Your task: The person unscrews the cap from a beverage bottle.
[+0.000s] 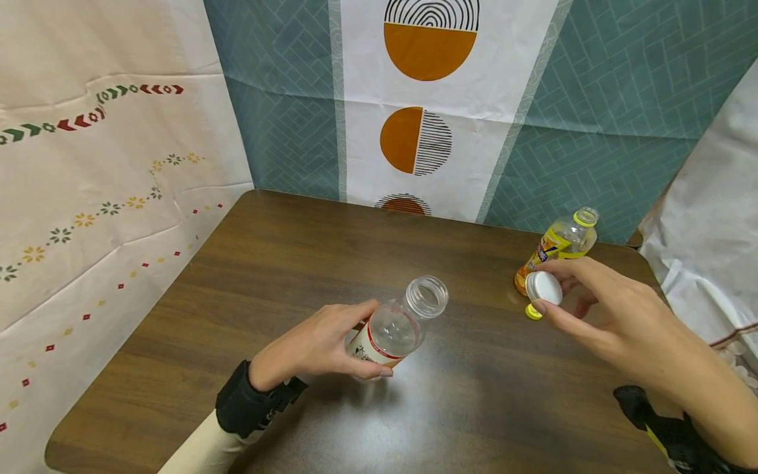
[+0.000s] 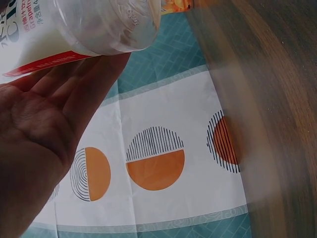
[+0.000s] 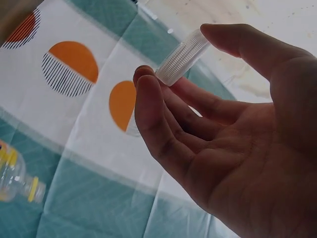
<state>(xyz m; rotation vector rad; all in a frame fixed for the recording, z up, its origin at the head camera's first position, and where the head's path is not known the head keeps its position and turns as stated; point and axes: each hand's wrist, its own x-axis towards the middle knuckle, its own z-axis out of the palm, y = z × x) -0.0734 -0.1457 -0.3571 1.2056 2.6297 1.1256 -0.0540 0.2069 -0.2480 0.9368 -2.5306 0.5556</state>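
A clear, wide-mouthed plastic bottle [image 1: 395, 329] with a white and red label leans in my left hand [image 1: 322, 342], thumb and fingers around its body. Its mouth is uncapped. In the left wrist view the bottle [image 2: 106, 25] fills the top, with the palm of my left hand [image 2: 44, 119] below. My right hand [image 1: 616, 316] pinches a white ribbed bottle cap [image 1: 545, 288] between thumb and fingers, above the table's right side. The right wrist view shows the cap [image 3: 183, 57] edge-on at the fingertips of my right hand [image 3: 218, 124].
Behind my right hand, an uncapped bottle with a yellow label [image 1: 562, 238] stands near the table's back right. A small yellow cap [image 1: 533, 311] lies in front of it. Patterned cloth [image 1: 284, 99] hangs along the back edge of the brown wooden table [image 1: 284, 263].
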